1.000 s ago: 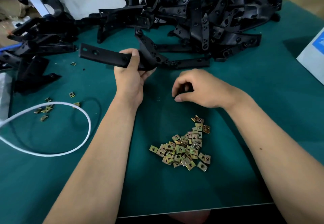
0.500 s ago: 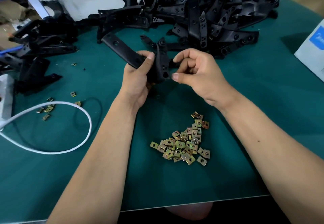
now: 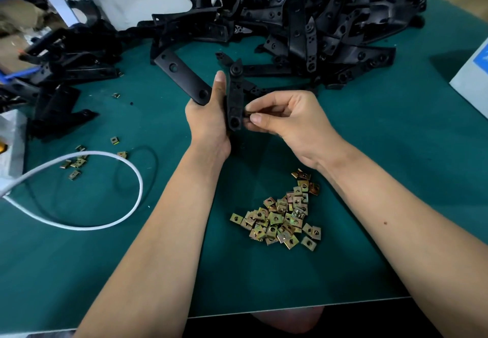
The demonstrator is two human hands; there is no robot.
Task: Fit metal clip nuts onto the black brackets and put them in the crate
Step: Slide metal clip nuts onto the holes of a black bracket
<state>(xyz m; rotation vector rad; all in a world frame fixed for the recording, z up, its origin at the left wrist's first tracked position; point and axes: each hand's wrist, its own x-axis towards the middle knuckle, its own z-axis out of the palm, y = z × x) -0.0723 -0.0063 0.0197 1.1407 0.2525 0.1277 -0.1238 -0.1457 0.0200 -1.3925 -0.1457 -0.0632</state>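
My left hand (image 3: 208, 118) grips a black bracket (image 3: 235, 99) above the green table, one arm of it pointing up and left, the other hanging down beside my palm. My right hand (image 3: 287, 118) pinches a small clip nut (image 3: 247, 114) between thumb and fingertips at the right edge of the bracket's lower arm; the nut is mostly hidden. A loose pile of brass-coloured clip nuts (image 3: 282, 216) lies on the mat below my hands. No crate is in view.
A big heap of black brackets (image 3: 303, 28) fills the back of the table, with another heap (image 3: 60, 73) at the left. A white cable loop (image 3: 111, 184) and a few stray clip nuts (image 3: 76, 163) lie at the left. A pale box (image 3: 472, 78) stands at the right edge.
My left hand turned the bracket and drew it nearer. My right hand rose from the mat and now brings a pinched clip nut against the bracket's lower arm.
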